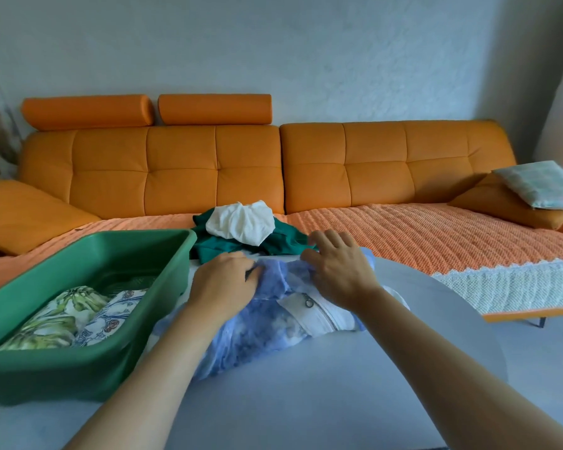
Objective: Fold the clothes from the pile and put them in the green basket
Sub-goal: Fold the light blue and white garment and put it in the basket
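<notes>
A blue and white tie-dye garment [257, 332] with a zipper lies crumpled on the round grey table [338, 401]. My left hand [223, 282] grips its far left edge with curled fingers. My right hand [337, 266] pinches the far right part, thumb tucked into the cloth. The green basket [78, 368] stands at the left on the table and holds a folded leaf-print piece [56, 316] and a folded blue-patterned piece [111, 313]. Behind the garment sits the pile: a white cloth [241, 222] on a dark green cloth [215, 248].
An orange sofa [208, 170] with an orange woven cover [420, 235] runs behind the table. An orange cushion with a pale checked pillow [540, 185] lies at the right end. Another orange cushion [23, 212] lies at the left.
</notes>
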